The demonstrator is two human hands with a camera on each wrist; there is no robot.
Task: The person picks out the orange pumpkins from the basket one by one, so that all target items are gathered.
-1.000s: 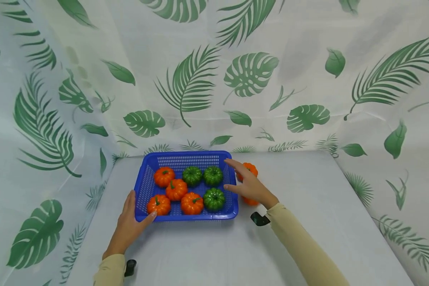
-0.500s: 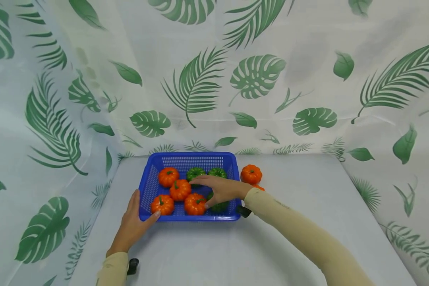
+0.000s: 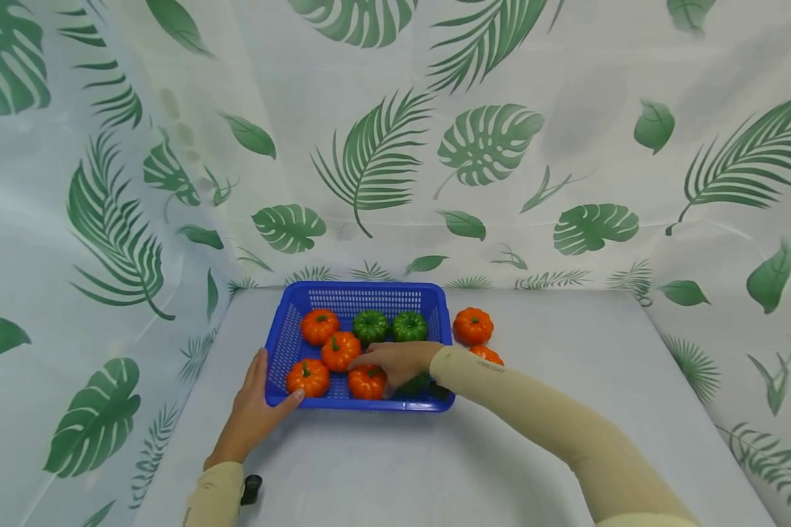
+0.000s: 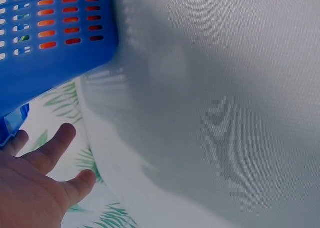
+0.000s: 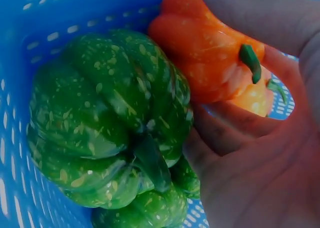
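Observation:
A blue plastic basket (image 3: 369,404) holds several small orange pumpkins and three green ones. My right hand (image 3: 402,360) reaches in from the right and grips the front orange pumpkin (image 3: 366,383), thumb on one side and fingers on the other, as the right wrist view shows. Right beside that hand, a speckled green pumpkin (image 5: 110,112) fills much of the right wrist view; in the head view the hand and sleeve cover most of it. At the basket's front left corner rests my left hand (image 3: 253,410), fingers spread straight along the side, thumb at the front rim.
Two orange pumpkins (image 3: 473,326) lie on the white table (image 3: 554,351), just right of the basket; a sleeve partly covers the nearer one. Behind and beside the table hang white sheets (image 3: 395,183) printed with green leaves.
My right hand has moved left from above the basket's right rim, down into the basket, and taken hold of the front orange pumpkin. The left hand stays at the corner.

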